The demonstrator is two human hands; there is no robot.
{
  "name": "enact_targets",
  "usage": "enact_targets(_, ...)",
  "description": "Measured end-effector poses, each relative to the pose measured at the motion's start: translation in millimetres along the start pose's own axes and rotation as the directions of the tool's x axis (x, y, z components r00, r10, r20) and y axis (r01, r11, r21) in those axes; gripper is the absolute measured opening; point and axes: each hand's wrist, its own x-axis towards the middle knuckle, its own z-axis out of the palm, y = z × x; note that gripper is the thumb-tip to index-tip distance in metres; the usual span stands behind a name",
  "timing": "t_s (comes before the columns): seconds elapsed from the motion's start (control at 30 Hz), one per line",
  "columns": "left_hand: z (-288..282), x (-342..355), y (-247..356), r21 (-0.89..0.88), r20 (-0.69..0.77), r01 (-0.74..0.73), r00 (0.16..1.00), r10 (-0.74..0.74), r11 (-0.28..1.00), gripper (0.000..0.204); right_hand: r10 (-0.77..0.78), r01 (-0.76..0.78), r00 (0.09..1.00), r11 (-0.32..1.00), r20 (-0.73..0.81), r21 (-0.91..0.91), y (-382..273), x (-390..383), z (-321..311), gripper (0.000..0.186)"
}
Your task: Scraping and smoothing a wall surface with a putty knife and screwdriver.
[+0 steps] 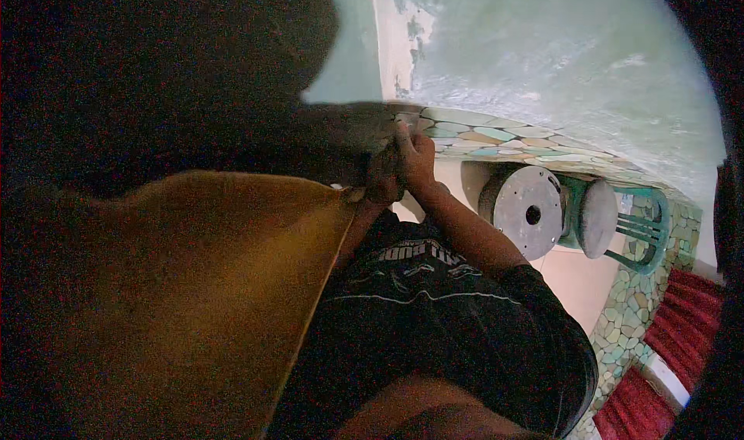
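Observation:
My right hand (417, 161) is near the centre, its fingers closed and one finger or thumb pointing up toward the foot of a pale green wall (527, 37). My left hand (382, 178) is pressed close beside it, lower and in shadow, fingers curled. What they grip is too dark to make out. Both are at a dark, narrow strip (333, 130) beside the wall's stone-patterned band (496, 138). A large brown panel (194, 285) fills the lower left, its pointed corner beside my left wrist.
A grey disc (519, 207) with a centre hole and a round grey slab (595, 219) stand at right near a green plastic chair (647, 231), over a pale floor (581, 285). Red curtains (682, 324) hang at the lower right. The upper left is dark.

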Motion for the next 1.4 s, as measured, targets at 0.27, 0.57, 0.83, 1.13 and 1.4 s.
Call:
enact_targets(0.27,-6,-3,-4,-0.120,-0.020,0.028,0.999,-0.030,0.992,0.050,0.008,-0.007,0.999,1.000,-0.043,0.030,26,23,3,0.033)
enact_targets(0.57,-11,-11,-8,-0.241,-0.018,0.071,0.997,-0.078,0.968,0.049,0.079,-0.078,0.995,0.996,-0.053,0.032,40,21,2,0.037)
enact_targets(0.83,-11,-11,-11,-0.338,-0.028,0.111,0.991,-0.128,0.934,0.049,0.031,-0.031,0.999,0.999,-0.024,-0.028,22,29,1,0.031)
enact_targets(1.13,-4,-8,-6,-0.459,-0.022,0.133,0.987,-0.160,0.879,0.049,-0.132,0.126,0.990,0.987,-0.056,-0.099,26,21,-4,0.029)
enact_targets(1.4,-1,-5,-4,-0.551,-0.025,0.145,0.981,-0.190,0.822,0.048,-0.080,0.080,0.997,0.997,-0.013,0.007,28,17,-2,0.037)
